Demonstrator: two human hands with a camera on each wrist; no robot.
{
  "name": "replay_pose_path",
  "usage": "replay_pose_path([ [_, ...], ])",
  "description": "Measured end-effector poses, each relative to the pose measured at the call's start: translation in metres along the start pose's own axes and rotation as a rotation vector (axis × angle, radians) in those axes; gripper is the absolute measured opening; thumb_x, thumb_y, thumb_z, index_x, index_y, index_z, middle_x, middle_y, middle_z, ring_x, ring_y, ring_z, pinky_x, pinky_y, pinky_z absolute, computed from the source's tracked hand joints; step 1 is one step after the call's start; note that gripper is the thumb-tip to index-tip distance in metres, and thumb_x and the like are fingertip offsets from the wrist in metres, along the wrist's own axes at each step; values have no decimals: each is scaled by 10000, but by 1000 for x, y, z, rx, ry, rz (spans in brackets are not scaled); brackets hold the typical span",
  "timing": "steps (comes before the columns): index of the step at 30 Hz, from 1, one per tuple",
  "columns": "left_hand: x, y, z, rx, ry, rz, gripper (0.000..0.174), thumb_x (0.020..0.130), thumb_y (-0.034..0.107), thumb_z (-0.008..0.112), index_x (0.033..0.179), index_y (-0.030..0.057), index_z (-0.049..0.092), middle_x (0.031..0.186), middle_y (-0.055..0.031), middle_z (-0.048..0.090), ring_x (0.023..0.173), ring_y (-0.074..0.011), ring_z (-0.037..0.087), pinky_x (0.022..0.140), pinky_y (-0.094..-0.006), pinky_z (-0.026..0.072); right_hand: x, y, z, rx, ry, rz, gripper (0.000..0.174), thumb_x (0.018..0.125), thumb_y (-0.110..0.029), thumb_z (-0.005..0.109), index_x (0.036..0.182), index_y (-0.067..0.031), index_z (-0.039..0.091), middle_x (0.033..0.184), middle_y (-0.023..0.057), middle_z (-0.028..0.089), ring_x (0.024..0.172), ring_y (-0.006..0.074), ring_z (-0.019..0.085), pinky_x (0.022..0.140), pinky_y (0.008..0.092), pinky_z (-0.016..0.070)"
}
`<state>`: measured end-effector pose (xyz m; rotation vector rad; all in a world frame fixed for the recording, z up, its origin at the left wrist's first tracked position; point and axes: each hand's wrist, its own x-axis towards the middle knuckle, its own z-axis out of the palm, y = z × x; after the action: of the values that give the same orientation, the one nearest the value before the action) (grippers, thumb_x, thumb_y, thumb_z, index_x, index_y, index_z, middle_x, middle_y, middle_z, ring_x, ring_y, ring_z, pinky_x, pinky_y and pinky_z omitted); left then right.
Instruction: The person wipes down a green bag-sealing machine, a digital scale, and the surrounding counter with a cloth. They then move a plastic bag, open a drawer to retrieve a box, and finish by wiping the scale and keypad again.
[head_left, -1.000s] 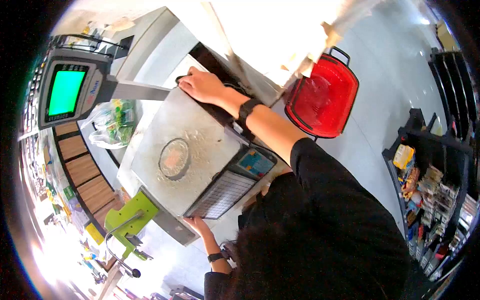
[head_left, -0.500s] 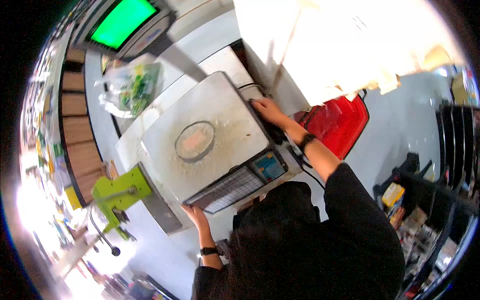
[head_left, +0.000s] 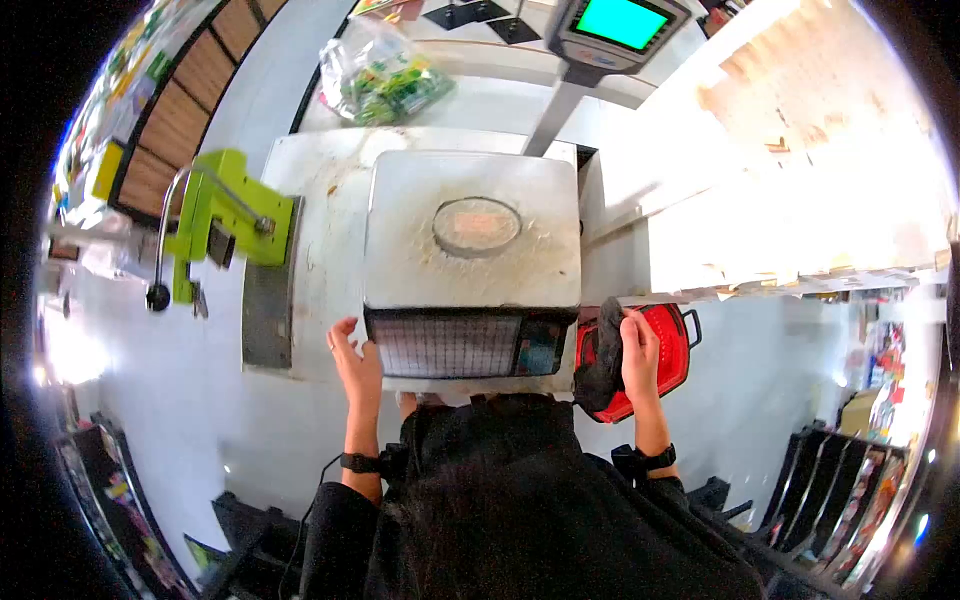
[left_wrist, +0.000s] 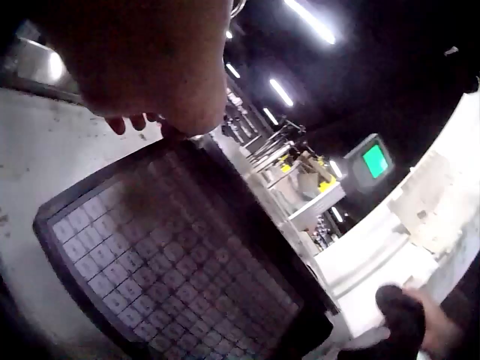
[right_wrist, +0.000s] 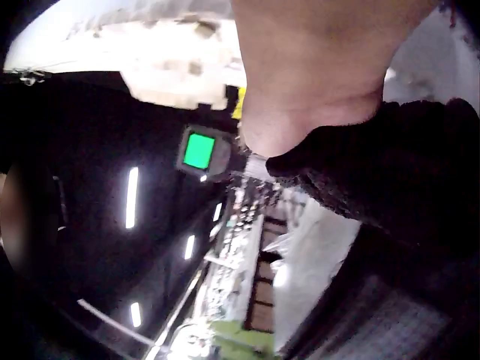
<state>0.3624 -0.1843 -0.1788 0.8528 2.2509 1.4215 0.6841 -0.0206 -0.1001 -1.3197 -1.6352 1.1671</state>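
A label scale (head_left: 470, 280) stands in front of me, its metal top marked by an oval ring and pale smears. Its keypad (head_left: 450, 345) faces me and fills much of the left wrist view. My right hand (head_left: 640, 365) grips a dark cloth (head_left: 600, 365) beside the scale's front right corner; the cloth hangs down from the fingers. In the right wrist view the cloth (right_wrist: 375, 165) is bunched against the palm. By the front left corner is my left hand (head_left: 357, 365), fingers loosely bent and holding nothing.
A lit display (head_left: 622, 22) rises on a pole behind the scale. To the left stands a green lever device (head_left: 230, 215). A plastic bag with green contents (head_left: 390, 85) lies at the back. On the floor at right sits a red basket (head_left: 670, 345), below a bright white surface (head_left: 800, 180).
My right hand has come from the scale's far right side to the front right corner, lifting the dark cloth away. My left hand has left the scale's edge. The head view has turned.
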Motion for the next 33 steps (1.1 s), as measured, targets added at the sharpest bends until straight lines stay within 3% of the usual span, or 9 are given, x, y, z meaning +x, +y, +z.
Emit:
replay_pose_path([
  [3,-24,38,-16,-186,-306,170,459,813,53,511,1267,26,452,1296,-150,472,1243,-263,416,1004,-398,350,-10,-71,45,153,-218,-87,304,977,-255,421,1058,2,561,892,10,554,815,77,471,731,230,403],
  [5,-36,52,-23,-386,-482,206,585,874,280,555,1367,31,362,1388,-141,406,1310,-273,353,1059,-413,279,-25,-93,86,299,-375,-42,297,984,-238,383,1096,-7,530,943,27,556,860,97,489,782,237,406],
  [8,-58,59,-40,-828,-561,-18,987,791,597,616,1457,38,149,1455,-128,297,1354,-266,274,1090,-389,224,-54,-108,148,145,-607,-117,283,963,-173,356,1156,3,467,1058,110,519,975,191,494,901,299,381],
  [11,-71,42,-73,-711,-456,26,1041,759,576,671,1463,35,127,1453,-143,280,1352,-255,263,1098,-375,212,-84,-106,196,166,-871,-270,315,878,-57,453,1184,11,436,1087,151,484,1077,263,458,957,359,350],
  [13,-86,24,-87,-717,-363,-36,1018,744,501,720,1452,28,163,1436,-133,299,1332,-244,295,1100,-367,214,-87,-106,215,-106,-881,-720,314,832,-80,534,1130,9,488,1124,165,492,1093,315,448,969,389,357],
  [18,-120,-14,-100,-849,-109,-305,557,826,-24,456,1366,43,339,1252,-87,509,1150,-183,496,981,-309,382,-80,-99,233,-251,-1005,-759,319,786,-152,624,1073,-24,564,1171,175,494,1101,358,454,971,432,368],
  [23,-90,-72,-115,-781,348,-354,441,817,-29,451,1255,8,490,1144,-103,592,1051,-178,559,925,-301,432,-14,-82,206,-516,-693,-838,412,824,-240,624,1174,-41,538,1208,175,497,1138,345,469,991,416,361],
  [29,-42,-94,-88,-147,-72,-216,432,869,72,546,1296,93,484,1121,-137,629,1035,-212,582,909,-318,432,71,-35,183,-688,-462,-765,517,881,-303,589,1277,-5,441,1227,190,494,1160,348,447,1008,423,333],
  [33,-32,-113,-30,-63,-113,-156,348,859,117,541,1204,77,520,997,-253,620,961,-433,582,825,-432,469,98,-18,197,-784,-475,-888,547,880,-319,594,1296,-9,421,1293,189,448,1221,344,384,1038,441,285],
])
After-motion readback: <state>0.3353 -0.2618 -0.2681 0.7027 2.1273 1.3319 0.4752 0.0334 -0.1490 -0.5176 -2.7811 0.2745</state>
